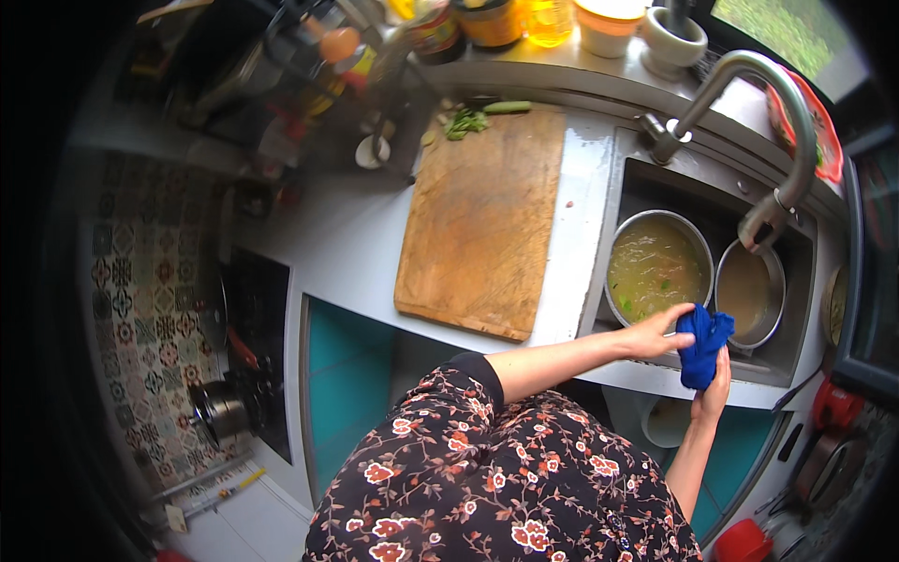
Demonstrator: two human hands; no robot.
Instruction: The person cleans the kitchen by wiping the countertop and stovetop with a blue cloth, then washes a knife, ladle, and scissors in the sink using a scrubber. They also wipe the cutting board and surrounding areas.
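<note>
A bunched blue cloth (699, 351) is between my two hands, above the front edge of the sink (801, 302). My left hand (657, 334) grips its left side with thumb and fingers. From the right and below, my right hand (715, 390) holds the cloth's lower part. Beyond the cloth, two metal pots stand in the sink. The larger pot (609, 270) contains cloudy yellowish liquid with bits of green leaf. In the smaller pot (781, 295) is brownish cloudy liquid. The cloth hides part of the smaller pot's near side.
A curved metal faucet (762, 63) arches over the sink. Left of it lies a wooden cutting board (484, 225) with chopped greens (465, 124) at its far edge. Jars (491, 24) and a stone mortar (671, 46) line the back ledge. A black-framed panel (874, 267) stands at right.
</note>
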